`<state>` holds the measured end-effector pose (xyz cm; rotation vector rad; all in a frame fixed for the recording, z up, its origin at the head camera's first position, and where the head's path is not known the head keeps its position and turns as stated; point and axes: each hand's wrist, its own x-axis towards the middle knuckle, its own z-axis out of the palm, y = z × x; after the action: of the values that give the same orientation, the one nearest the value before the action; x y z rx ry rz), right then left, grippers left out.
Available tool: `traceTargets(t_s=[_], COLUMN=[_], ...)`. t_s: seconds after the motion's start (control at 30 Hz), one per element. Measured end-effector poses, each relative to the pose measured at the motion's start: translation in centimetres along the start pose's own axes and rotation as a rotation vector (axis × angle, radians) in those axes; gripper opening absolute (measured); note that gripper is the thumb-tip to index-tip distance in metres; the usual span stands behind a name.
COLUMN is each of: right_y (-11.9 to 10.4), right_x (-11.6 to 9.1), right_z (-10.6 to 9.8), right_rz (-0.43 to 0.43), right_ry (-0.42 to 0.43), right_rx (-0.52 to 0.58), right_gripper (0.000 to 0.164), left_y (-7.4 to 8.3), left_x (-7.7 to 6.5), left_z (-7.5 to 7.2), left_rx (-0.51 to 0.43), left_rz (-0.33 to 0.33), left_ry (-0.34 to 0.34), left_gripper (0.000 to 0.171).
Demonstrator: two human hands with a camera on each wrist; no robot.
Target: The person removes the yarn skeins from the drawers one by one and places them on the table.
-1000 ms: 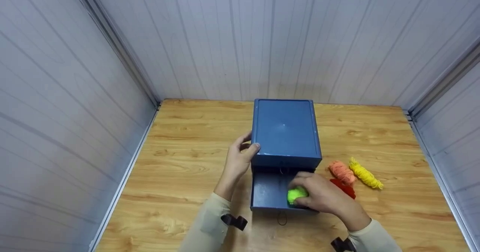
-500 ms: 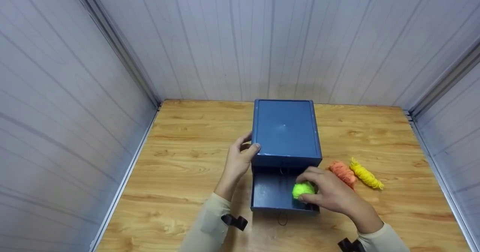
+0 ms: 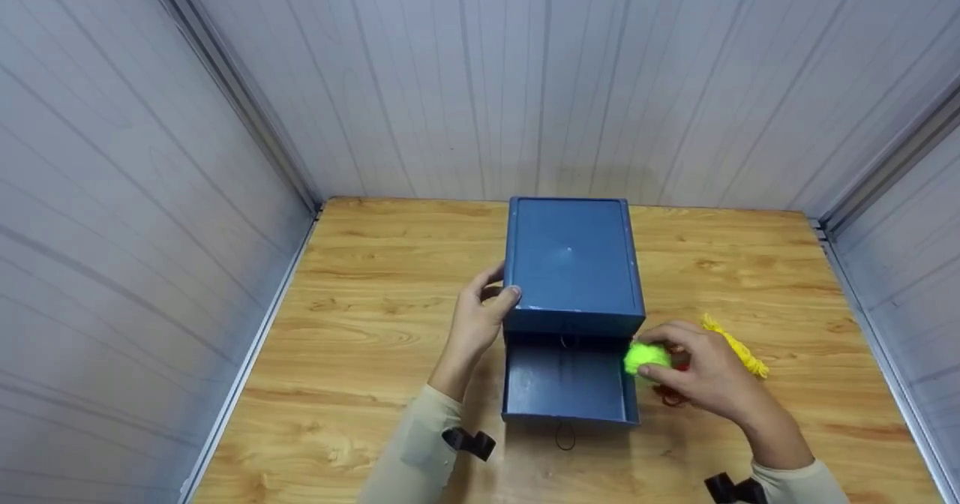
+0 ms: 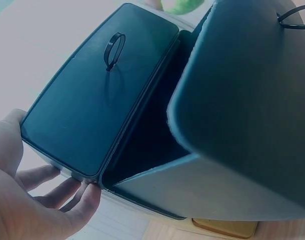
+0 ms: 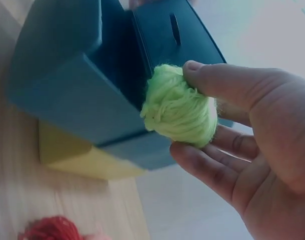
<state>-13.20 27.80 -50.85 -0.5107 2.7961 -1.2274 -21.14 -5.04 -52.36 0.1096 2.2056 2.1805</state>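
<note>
A neon-green yarn ball is pinched between the thumb and fingers of my right hand, over the right edge of the pulled-out lower drawer. The right wrist view shows the strands of the yarn ball with fingertips on either side. My left hand grips the front left corner of the blue drawer cabinet. In the left wrist view, the thumb and fingers of the left hand lie around the closed upper drawer's end. The drawer's visible floor is bare.
Yellow yarn lies on the wooden table to the right. Red yarn lies beside the cabinet, mostly behind my right hand in the head view. A yellow lower part shows beneath the drawer. Pale panel walls enclose the table.
My right hand has lifted the green yarn ball from inside the lower drawer and carried it right, to the drawer's side wall. The left hand has stayed on the cabinet.
</note>
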Motion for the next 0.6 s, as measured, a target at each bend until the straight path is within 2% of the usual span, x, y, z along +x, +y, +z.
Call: traceTargets(t_s=[0.13, 0.3, 0.6], right_y=[1.0, 2.2, 4.1], right_x=[-0.4, -1.0, -2.3], right_z=[-0.7, -1.4, -2.4], right_rz=[0.036, 0.113, 0.189], right_ry=[0.039, 0.056, 0.083], right_rx=[-0.026, -0.011, -0.007], right_gripper=[0.029, 0.034, 0.039], left_y=[0.0, 0.0, 0.0], left_x=[0.0, 0.0, 0.0], left_z=[0.0, 0.0, 0.1], left_rx=[0.003, 0.003, 0.008], left_rz=[0.006, 0.014, 0.013], left_ry=[0.007, 0.013, 0.015], left_gripper=[0.055, 0.054, 0.052])
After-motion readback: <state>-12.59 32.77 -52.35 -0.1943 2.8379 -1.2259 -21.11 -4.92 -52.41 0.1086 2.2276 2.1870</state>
